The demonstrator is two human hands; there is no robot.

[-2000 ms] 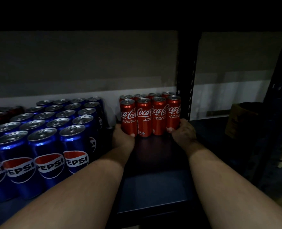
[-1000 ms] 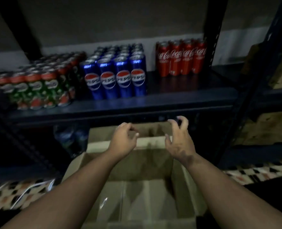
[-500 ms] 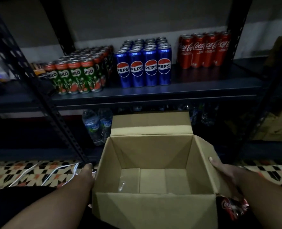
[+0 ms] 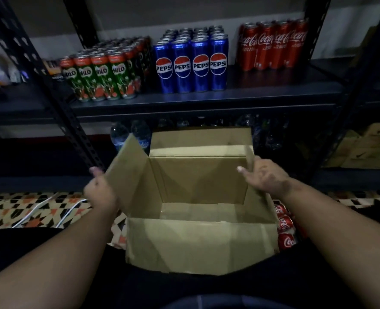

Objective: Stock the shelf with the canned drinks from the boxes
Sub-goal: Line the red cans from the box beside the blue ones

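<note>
Shelf (image 4: 206, 98) holds three blocks: green MILO cans (image 4: 99, 80) left, four across the front; blue PEPSI cans (image 4: 191, 70) middle, four across; red Coca-Cola cans (image 4: 273, 44) right, four visible in front. Rows behind too dark to count. Open cardboard box (image 4: 198, 241) on patterned floor (image 4: 28, 208), inside looks bare. Left hand (image 4: 99, 192) grips the left flap, fingers curled behind it. Right hand (image 4: 264, 177) grips the right flap edge. More Coca-Cola cans (image 4: 284, 228) beside box, right. Water bottles (image 4: 131, 134) under shelf. White cable (image 4: 50, 210) on floor left.
</note>
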